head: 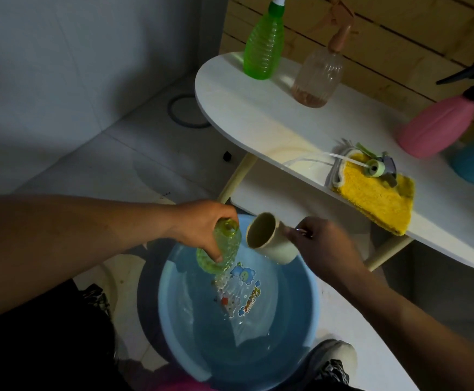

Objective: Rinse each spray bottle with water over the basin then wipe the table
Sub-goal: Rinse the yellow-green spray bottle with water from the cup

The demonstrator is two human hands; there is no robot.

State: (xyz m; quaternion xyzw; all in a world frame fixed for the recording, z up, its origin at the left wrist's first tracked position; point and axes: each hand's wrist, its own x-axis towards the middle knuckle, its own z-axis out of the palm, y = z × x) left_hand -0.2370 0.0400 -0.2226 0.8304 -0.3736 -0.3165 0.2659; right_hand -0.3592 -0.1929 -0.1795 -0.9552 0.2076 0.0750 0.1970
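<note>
Head view: over the blue basin [300, 314], the left hand [202, 221] grips a capless yellow-green bottle [221, 249], tilted, open neck pointing up-right toward the beige cup [269, 238] gripped by the right hand [326, 244]; beyond, a white table [258, 108].

Both forearms are bare; no sleeves are seen on either. A ring is visible on a finger of the right hand [319, 238], appearing shiny, though its detail is too blurred to be told. No ring is discernible on the left hand [204, 224]. Dark, black clothing [41, 342] is worn on the lower body, with a black-and-white patterned edge noted at both sides. A light-coloured shoe [334, 354] with a grey upper is observed at the lower right.
</note>
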